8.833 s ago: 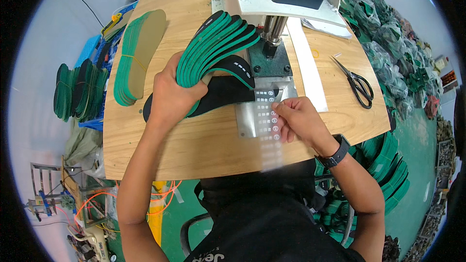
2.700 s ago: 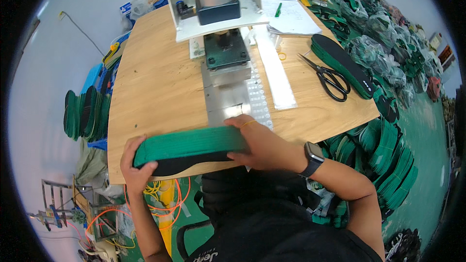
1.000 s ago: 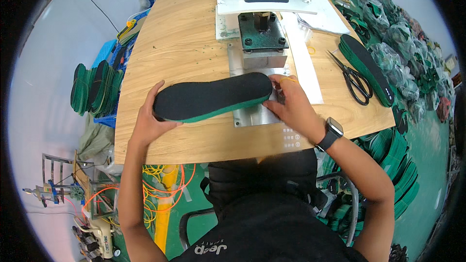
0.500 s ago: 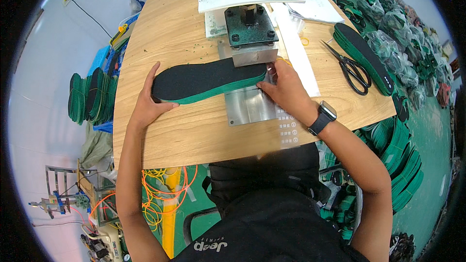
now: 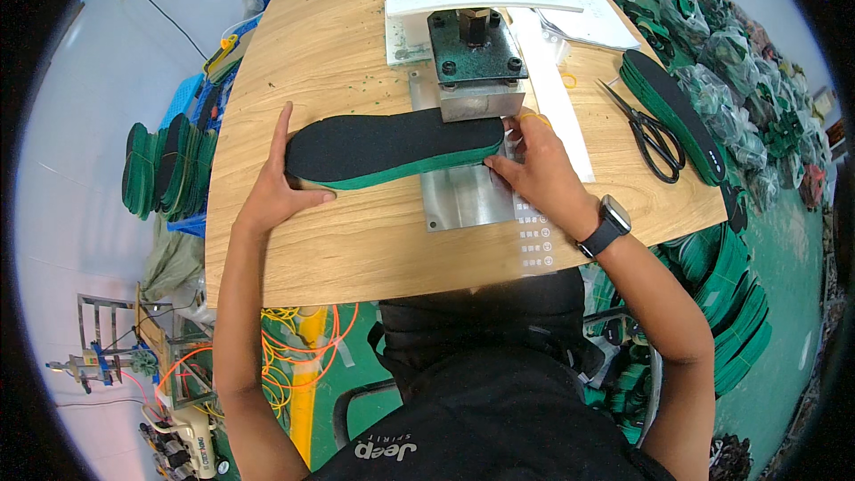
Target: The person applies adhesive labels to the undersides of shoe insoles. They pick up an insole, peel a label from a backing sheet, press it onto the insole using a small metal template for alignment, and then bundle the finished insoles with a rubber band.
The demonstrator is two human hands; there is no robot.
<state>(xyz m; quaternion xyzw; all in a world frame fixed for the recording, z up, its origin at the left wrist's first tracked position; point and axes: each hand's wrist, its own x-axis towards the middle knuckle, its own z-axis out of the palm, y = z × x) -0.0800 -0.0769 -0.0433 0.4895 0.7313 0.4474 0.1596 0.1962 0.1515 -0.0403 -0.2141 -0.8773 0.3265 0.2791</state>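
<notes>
A stack of black-topped, green-edged insoles (image 5: 392, 147) lies flat on the wooden table (image 5: 356, 240), its right end on a metal plate (image 5: 468, 200) just in front of the press head (image 5: 472, 58). My left hand (image 5: 276, 187) grips the stack's left end, thumb under the edge. My right hand (image 5: 539, 169), a watch on its wrist, holds the stack's right end against the press block.
Black scissors (image 5: 650, 134) lie right of the plate, beside another pile of insoles (image 5: 672, 111). A white strip (image 5: 557, 98) runs along the plate. More green insoles are stacked left of the table (image 5: 169, 169) and on the floor at right (image 5: 730, 303).
The insole stack has been carried from the table's near edge up to the press. Both hands moved forward with it, and its right end now sits on the metal plate.
</notes>
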